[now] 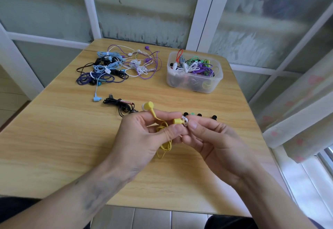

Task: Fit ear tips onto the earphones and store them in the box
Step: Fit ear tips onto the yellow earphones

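Observation:
My left hand (142,138) grips a pair of yellow earphones (177,121) above the table, its cable bunched in the palm. One yellow bud sticks up above the fingers with a clear tip on it. My right hand (212,138) pinches a clear ear tip (185,120) against the nozzle of the other bud. Several loose black and green ear tips (199,115) lie in a row just behind my hands. The clear plastic box (194,84) stands at the back right, holding several coiled earphones.
A tangle of blue, purple, white and black earphones (117,65) lies at the back left of the wooden table (72,129). A black earphone set (120,104) lies just left of my hands. Window frames and a curtain (297,111) stand behind and to the right.

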Action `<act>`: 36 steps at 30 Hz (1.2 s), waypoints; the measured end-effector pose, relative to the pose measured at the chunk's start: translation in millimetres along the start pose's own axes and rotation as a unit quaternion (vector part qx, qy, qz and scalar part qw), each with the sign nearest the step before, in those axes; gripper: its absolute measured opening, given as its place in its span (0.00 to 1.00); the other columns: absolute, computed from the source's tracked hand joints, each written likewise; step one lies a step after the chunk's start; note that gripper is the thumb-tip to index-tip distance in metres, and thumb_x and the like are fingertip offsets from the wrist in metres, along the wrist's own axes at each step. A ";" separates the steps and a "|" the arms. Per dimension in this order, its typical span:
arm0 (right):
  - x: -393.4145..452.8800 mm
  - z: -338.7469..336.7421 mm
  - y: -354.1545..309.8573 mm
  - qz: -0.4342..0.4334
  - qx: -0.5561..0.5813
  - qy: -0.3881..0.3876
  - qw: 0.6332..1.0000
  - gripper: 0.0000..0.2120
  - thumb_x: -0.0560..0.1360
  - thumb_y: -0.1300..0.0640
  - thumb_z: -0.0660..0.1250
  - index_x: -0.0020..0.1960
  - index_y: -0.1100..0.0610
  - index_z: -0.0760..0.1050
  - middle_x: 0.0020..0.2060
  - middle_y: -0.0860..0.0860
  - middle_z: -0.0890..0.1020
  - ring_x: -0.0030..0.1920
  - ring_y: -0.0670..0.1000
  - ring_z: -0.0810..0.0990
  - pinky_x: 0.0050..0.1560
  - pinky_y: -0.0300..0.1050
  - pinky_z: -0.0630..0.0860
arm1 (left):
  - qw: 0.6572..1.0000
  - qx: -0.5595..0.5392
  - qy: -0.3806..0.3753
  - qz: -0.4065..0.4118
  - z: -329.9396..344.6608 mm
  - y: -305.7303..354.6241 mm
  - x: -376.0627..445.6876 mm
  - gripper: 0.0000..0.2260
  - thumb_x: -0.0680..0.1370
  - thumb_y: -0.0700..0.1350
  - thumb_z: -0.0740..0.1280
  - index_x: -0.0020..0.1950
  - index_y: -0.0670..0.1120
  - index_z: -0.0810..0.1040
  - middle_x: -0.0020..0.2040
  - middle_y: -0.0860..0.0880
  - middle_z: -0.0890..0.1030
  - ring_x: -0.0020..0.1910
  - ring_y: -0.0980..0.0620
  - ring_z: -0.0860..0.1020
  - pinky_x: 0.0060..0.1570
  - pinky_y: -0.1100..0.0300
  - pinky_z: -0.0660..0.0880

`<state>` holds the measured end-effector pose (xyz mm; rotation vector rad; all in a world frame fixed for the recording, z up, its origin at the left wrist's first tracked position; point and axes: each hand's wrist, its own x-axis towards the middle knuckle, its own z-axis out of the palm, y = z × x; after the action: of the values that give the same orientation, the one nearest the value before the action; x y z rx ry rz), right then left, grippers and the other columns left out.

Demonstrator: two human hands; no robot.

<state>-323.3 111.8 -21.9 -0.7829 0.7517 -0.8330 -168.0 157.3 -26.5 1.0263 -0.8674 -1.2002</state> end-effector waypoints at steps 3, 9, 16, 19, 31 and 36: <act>0.8 -0.2 1.1 0.001 0.005 0.004 1.000 0.17 0.70 0.65 0.68 0.56 0.73 0.78 0.39 0.62 0.84 0.36 0.54 0.84 0.40 0.37 0.81 | 1.000 0.018 -0.001 0.004 0.1 0.4 -0.2 0.14 0.63 0.38 0.74 0.47 0.39 0.83 0.40 0.41 0.85 0.31 0.47 0.81 0.36 0.60 0.79; 1.7 1.3 4.4 -0.013 0.010 0.031 0.999 0.08 0.66 0.63 0.71 0.43 0.65 0.84 0.38 0.60 0.84 0.35 0.51 0.83 0.40 0.37 0.81 | 1.000 0.020 0.004 0.010 0.0 0.2 -0.1 0.13 0.63 0.38 0.74 0.48 0.39 0.83 0.38 0.40 0.84 0.31 0.46 0.80 0.35 0.60 0.79; -0.7 3.7 5.6 -0.055 -0.020 0.028 0.998 0.06 0.67 0.65 0.70 0.42 0.65 0.83 0.38 0.59 0.84 0.33 0.53 0.83 0.41 0.40 0.81 | 0.999 0.036 0.006 0.025 0.7 -1.6 -1.0 0.12 0.64 0.38 0.74 0.46 0.41 0.84 0.39 0.40 0.85 0.32 0.46 0.80 0.37 0.58 0.81; -0.3 2.6 5.7 -0.061 -0.030 0.023 0.997 0.07 0.64 0.63 0.72 0.42 0.64 0.84 0.39 0.60 0.84 0.35 0.55 0.84 0.43 0.41 0.81 | 0.999 0.037 0.005 0.022 0.5 -2.5 -0.9 0.11 0.64 0.38 0.74 0.46 0.42 0.84 0.40 0.42 0.85 0.32 0.47 0.80 0.37 0.59 0.80; 0.5 -1.9 -3.9 -0.040 -0.084 -0.018 0.995 0.08 0.65 0.62 0.71 0.43 0.66 0.81 0.38 0.62 0.84 0.35 0.58 0.84 0.41 0.41 0.81 | 0.999 0.051 -0.008 0.005 -0.2 -0.4 -1.4 0.11 0.63 0.38 0.74 0.45 0.42 0.84 0.39 0.43 0.85 0.32 0.47 0.81 0.36 0.61 0.79; 1.3 -7.3 -2.5 -0.041 -0.113 -0.035 0.992 0.14 0.64 0.62 0.74 0.49 0.62 0.82 0.41 0.63 0.84 0.39 0.62 0.85 0.42 0.44 0.81 | 0.998 0.058 -0.004 -0.008 -0.2 -0.3 -1.1 0.11 0.62 0.37 0.74 0.43 0.41 0.84 0.41 0.45 0.86 0.35 0.48 0.83 0.36 0.63 0.79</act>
<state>-329.5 107.5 -23.9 -1.0453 0.7627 -0.7973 -168.0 158.4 -26.8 1.1244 -0.9455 -1.1796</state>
